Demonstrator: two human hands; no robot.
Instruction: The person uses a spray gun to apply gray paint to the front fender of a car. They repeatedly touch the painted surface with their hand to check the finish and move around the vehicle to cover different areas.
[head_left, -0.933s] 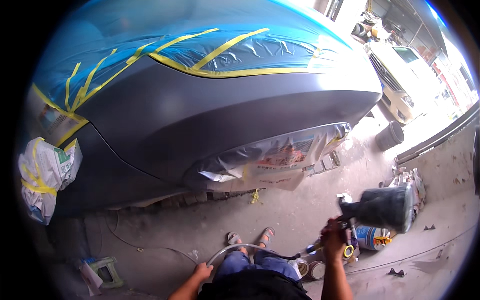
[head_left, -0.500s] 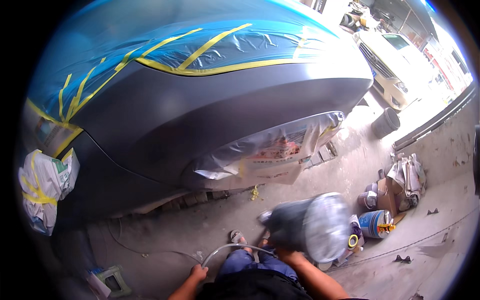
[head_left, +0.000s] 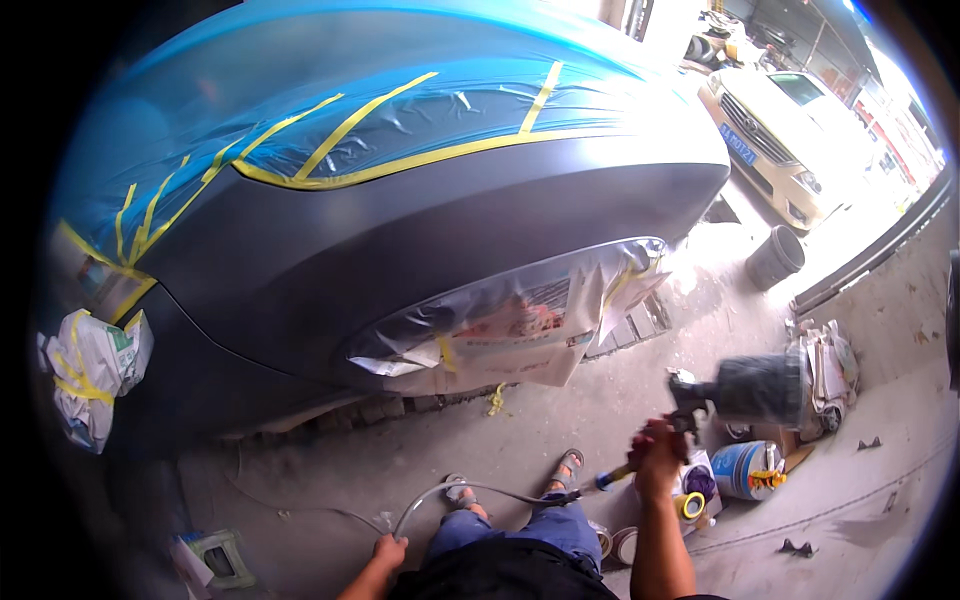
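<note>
My right hand (head_left: 656, 458), raised on the right, is closed around the grip of a spray gun (head_left: 690, 400). Its dark cup (head_left: 762, 390) is tipped sideways, toward the right. From the base of the grip a grey air hose (head_left: 450, 487) arcs leftward to my left hand (head_left: 389, 550), which is closed on it low in the middle. In front of me stands a car with a matte dark grey fender (head_left: 440, 215), apart from the gun. Blue plastic film (head_left: 390, 70) held by yellow tape (head_left: 400, 176) covers its upper part; film and newspaper (head_left: 520, 330) cover the wheel.
A wrapped side mirror (head_left: 95, 370) juts out at left. A green-framed stool (head_left: 222, 560) stands at lower left. To the right are a blue can (head_left: 745, 470), a tape roll (head_left: 690, 505), a paper pile (head_left: 828, 375) and a grey bucket (head_left: 775, 257). A cream car (head_left: 770, 140) is parked beyond.
My right hand has lifted the spray gun up and to the right, and its cup has swung so its side now shows. The view has shifted slightly. My left hand stays on the hose.
</note>
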